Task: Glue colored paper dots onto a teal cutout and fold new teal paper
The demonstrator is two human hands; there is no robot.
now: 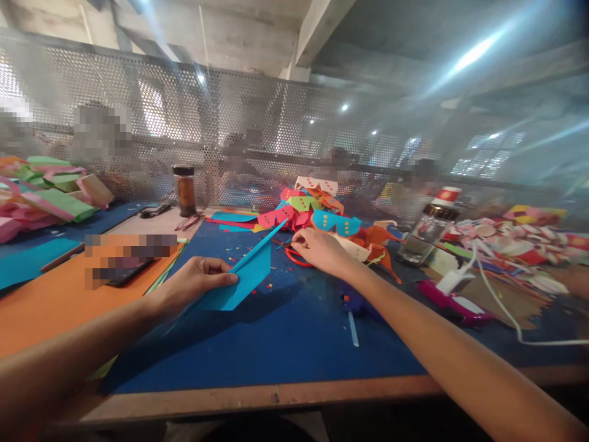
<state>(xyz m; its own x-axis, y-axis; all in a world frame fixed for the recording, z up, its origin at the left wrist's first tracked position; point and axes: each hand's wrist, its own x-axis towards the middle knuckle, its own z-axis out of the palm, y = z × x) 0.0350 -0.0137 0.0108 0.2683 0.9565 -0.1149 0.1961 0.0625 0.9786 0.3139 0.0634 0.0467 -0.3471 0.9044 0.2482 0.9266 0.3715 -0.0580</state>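
Note:
My left hand (196, 281) is closed on a folded turquoise paper piece (246, 273), holding it tilted above the dark blue table mat (276, 344). Farther back, my right hand (317, 248) reaches to a pair of red-handled scissors (294, 255) lying on the mat. Its fingers curl down onto the handles. Just behind the scissors lies a heap of coloured paper cut-outs (317, 215) in red, green, orange and turquoise.
Orange paper sheets (50, 301) with a dark phone (126, 270) lie left. A glue gun (354, 304), a pink device (453, 304) with white cable, a bottle (430, 224) and a jar (185, 190) stand around. A perforated metal screen (276, 123) closes the back.

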